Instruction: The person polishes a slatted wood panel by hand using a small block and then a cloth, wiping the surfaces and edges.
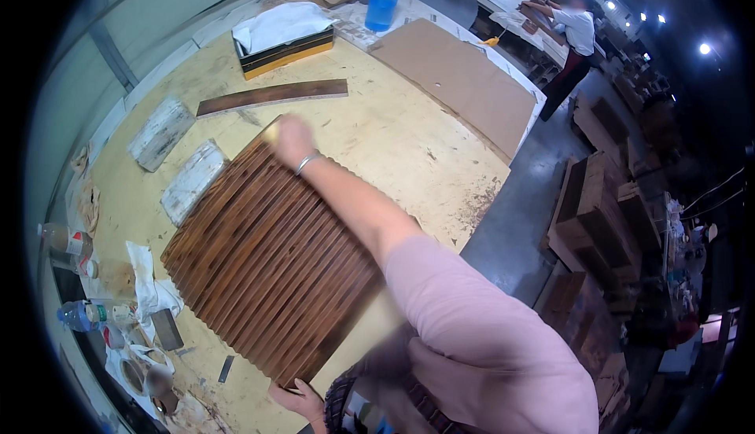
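A dark brown wooden panel with raised parallel slats lies at a slant before me, its left end on a pale worn block. My right hand, wearing a bracelet, reaches to the panel's far corner. It is slightly blurred and closed over a small pale yellow pad, pressed against the wood; the kind of pad is unclear. At the near corner, my left hand grips the panel's edge, thumb on top and fingers partly hidden.
Beyond the panel lie a dark wooden strip, another pale block and a box with white cloth. A blue bottle stands near cardboard. Bottles and rags crowd the left edge. A person works far right.
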Tool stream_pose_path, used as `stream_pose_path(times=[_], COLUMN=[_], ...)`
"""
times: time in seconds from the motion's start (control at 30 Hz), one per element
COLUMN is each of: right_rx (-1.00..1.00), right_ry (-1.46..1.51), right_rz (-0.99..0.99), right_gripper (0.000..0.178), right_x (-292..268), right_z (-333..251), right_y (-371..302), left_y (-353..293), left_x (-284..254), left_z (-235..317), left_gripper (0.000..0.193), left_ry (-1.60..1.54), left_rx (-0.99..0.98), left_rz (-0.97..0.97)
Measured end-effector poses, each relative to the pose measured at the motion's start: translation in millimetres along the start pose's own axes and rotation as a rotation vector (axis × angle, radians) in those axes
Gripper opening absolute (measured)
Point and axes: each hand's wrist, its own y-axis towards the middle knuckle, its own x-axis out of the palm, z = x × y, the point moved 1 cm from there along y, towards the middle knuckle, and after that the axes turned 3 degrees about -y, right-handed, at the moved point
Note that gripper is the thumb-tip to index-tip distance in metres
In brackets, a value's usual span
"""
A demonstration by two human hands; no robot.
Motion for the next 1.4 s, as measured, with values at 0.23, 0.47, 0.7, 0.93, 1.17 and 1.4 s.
stream_pose_path(times=[0.23,0.47,0.7,0.93,1.17,1.4], right_rx=[-0.104,0.028,-0.072,-0.133,-0.055,0.041], right_ry=[0.075,0.122,0.057,0.084,-0.015,0.014], right_rz=[0.101,-0.061,0.158,-0.163,0.248,-0.103], right_gripper=[0.035,0.033,0.035,0.033,0.033,0.033], right_x=[-31,-32,-67,-64,-90,-73], right_z=[-15,-24,19,-7,70,43], right_y=[-35,-61,-58,-113,-60,-55], left_y=[-2,-3,-3,-7,1,-4], left_x=[1,-6,3,1,2,1], left_z=[1,2,-5,-12,0,-15], left_gripper=[0.060,0.060,0.059,0.058,0.058,0.059], left_ry=[0.027,0.053,0.062,0.079,0.085,0.117], left_rx=[-0.035,0.017,0.014,0.052,0.055,0.071], left_rz=[-0.024,0.003,0.034,0.088,0.037,0.061])
